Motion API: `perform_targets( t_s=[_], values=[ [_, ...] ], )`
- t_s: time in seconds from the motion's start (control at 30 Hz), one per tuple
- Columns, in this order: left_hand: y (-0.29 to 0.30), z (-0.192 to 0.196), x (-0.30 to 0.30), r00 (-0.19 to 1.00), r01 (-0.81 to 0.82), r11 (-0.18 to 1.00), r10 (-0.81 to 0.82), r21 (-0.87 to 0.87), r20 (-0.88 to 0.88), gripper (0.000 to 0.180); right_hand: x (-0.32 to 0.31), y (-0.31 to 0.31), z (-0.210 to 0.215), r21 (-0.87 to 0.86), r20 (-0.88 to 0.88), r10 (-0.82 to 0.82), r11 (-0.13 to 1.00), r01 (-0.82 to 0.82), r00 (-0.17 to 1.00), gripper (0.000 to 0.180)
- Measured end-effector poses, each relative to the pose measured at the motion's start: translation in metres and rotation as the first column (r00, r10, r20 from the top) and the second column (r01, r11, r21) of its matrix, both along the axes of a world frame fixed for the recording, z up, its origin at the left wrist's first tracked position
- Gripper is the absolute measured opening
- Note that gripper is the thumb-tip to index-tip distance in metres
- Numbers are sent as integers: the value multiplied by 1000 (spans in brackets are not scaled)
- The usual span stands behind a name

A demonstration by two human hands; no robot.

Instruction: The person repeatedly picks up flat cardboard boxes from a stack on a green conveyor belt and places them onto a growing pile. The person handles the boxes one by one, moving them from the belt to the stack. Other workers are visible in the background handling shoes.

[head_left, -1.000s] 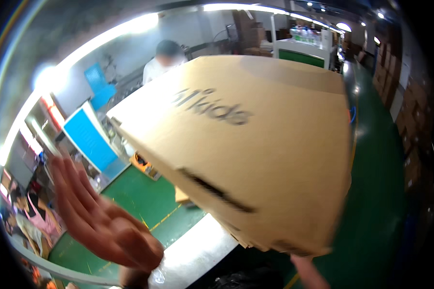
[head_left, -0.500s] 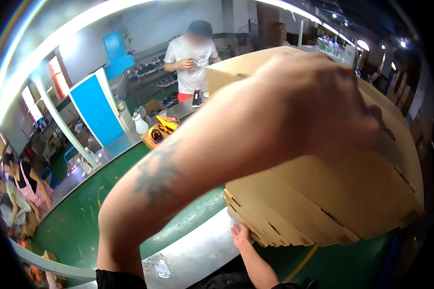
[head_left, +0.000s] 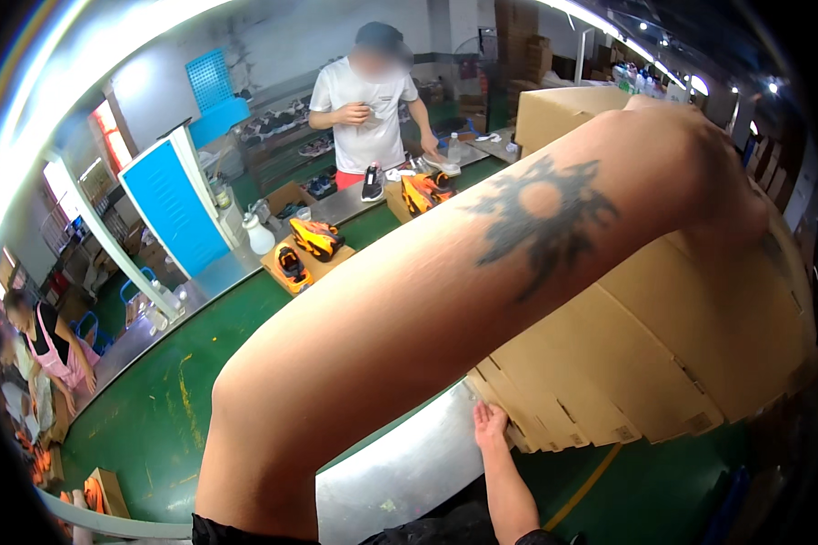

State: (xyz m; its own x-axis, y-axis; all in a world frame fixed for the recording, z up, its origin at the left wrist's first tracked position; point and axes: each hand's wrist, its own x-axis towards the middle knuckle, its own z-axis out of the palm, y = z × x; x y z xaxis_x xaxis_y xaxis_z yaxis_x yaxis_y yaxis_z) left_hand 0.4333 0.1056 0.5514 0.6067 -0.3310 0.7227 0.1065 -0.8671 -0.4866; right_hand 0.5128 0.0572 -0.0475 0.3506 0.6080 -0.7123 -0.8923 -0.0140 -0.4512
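A thick stack of flattened brown cardboard boxes (head_left: 663,363) is tilted in front of me at the right. My left forearm, with a dark sun-shaped tattoo, crosses the view from lower left to upper right. My left hand (head_left: 732,186) lies over the top of the stack and presses on it; its fingers are mostly out of sight. My right hand (head_left: 491,427) comes up from the lower edge, with its fingers flat against the stack's lower left corner, holding it from below.
A green conveyor belt (head_left: 154,409) with a steel edge (head_left: 400,472) runs past me. Orange shoes (head_left: 314,238) lie in open boxes on it. A person in a white T-shirt (head_left: 368,91) works across it. A blue cabinet (head_left: 173,204) and a white bottle (head_left: 259,236) stand behind, and a person in a pink apron (head_left: 50,341) is at far left.
The cardboard stack has dropped from filling the view to lower right. My left hand, open at the left a second ago, has swung across and landed on top of the stack.
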Motion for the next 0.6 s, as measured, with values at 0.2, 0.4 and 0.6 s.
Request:
perform_targets(
  t_s=[0.2, 0.4, 0.6],
  values=[
    [47, -25, 42, 981, 75, 997, -71, -15, 180, 25, 62, 26, 2, 17, 29, 23, 1000, -24, 999, 39],
    [90, -86, 51, 825, 258, 965, -190, -55, 532, 28, 67, 27, -16, -4, -43, 54, 999, -54, 998, 36],
    [123, -306, -50, 816, -105, 402, 558, -910, 152, 49, 45, -16, -20, -59, 108, 201, 979, -196, 974, 22]
  ],
)
